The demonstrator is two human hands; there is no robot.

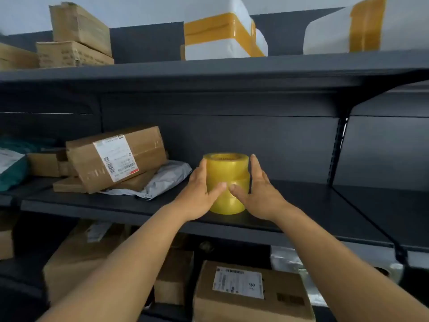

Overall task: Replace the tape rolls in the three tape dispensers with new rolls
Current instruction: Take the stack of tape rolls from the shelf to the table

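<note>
We see a stack of translucent yellow tape rolls (227, 182) standing upright on the dark grey metal middle shelf (301, 205), near its front edge. Both bare hands wrap the stack from either side. The left hand (199, 194) presses its palm against the left flank, fingers reaching round behind and the thumb lying across the front. The right hand (257, 194) mirrors it on the right flank, fingers upright along the side, thumb bent in across the front so that the two thumb tips nearly meet. The fingers of each hand are clamped on the stack.

To the left on the same shelf, a brown cardboard parcel with a white shipping label (116, 156) leans tilted on flatter boxes, with a crumpled grey plastic mailer bag (167, 177) just beside it. On the upper shelf sit white foam boxes banded with amber tape (222, 31). Below, another labelled cardboard box (250, 291) rests.
</note>
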